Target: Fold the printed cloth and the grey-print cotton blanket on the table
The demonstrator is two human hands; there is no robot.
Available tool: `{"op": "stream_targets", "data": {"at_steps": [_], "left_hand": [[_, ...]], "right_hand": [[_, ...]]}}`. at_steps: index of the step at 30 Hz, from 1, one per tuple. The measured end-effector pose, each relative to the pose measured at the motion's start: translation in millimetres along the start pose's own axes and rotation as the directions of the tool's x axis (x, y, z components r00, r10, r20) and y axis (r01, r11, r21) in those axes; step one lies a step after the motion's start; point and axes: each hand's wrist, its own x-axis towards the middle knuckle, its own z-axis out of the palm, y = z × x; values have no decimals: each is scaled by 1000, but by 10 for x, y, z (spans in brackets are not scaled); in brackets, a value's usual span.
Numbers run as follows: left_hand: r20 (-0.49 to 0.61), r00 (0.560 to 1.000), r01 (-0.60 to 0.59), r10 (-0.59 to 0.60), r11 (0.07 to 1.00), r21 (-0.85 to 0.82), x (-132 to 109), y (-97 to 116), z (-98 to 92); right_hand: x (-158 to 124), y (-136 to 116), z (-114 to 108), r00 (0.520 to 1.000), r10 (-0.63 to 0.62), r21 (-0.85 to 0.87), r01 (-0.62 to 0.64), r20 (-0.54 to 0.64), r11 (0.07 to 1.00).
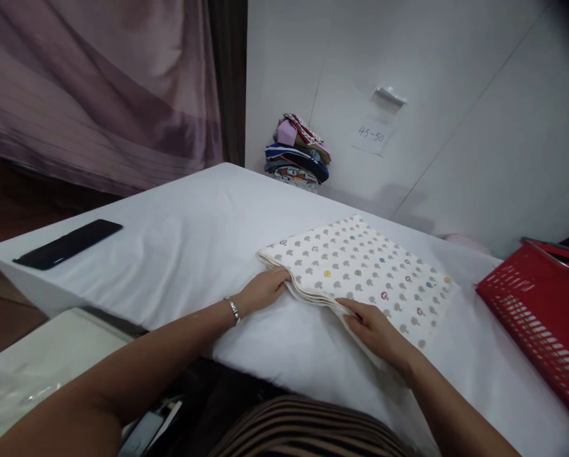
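A folded white cloth (360,266), printed with grey and a few coloured mushroom-like motifs, lies on the white-covered table (179,235). Its layered near edge is lifted and wavy between my hands. My left hand (265,289), with a silver bracelet on the wrist, grips that edge near the cloth's left corner; its fingertips are partly under the layers. Farther right, my right hand (372,327) pinches the same edge, thumb below and fingers on top. The cloth's lower right part hangs down past my right hand.
A black phone-like slab (70,243) rests at the table's left end. A red plastic basket (541,304) stands at the right. Folded clothes (297,152) are stacked by the wall, near a paper (372,136) marked 45-50. A pink curtain (98,82) hangs at the left.
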Motion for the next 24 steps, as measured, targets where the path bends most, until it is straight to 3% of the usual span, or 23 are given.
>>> {"op": "stream_targets", "data": {"at_steps": [3, 8, 10, 14, 16, 24], "left_hand": [[52, 998, -50, 41, 982, 180, 2, 35, 84], [153, 964, -263, 217, 859, 440, -39, 91, 138], [144, 961, -275, 235, 852, 446, -40, 92, 118], [51, 995, -97, 83, 913, 395, -13, 56, 48], [35, 997, -78, 70, 921, 382, 0, 45, 31], [-5, 947, -282, 321, 840, 464, 30, 135, 119]], "right_hand": [[-1, 31, 15, 1000, 21, 26, -21, 6, 999], [1, 12, 14, 1000, 15, 58, -15, 9, 998], [2, -15, -13, 1000, -4, 81, 3, 16, 997], [-2, -36, -81, 1000, 1, 62, -1, -8, 998], [-1, -33, -105, 1000, 4, 44, -4, -13, 999], [40, -68, -183, 998, -55, 31, 54, 19, 998]]}}
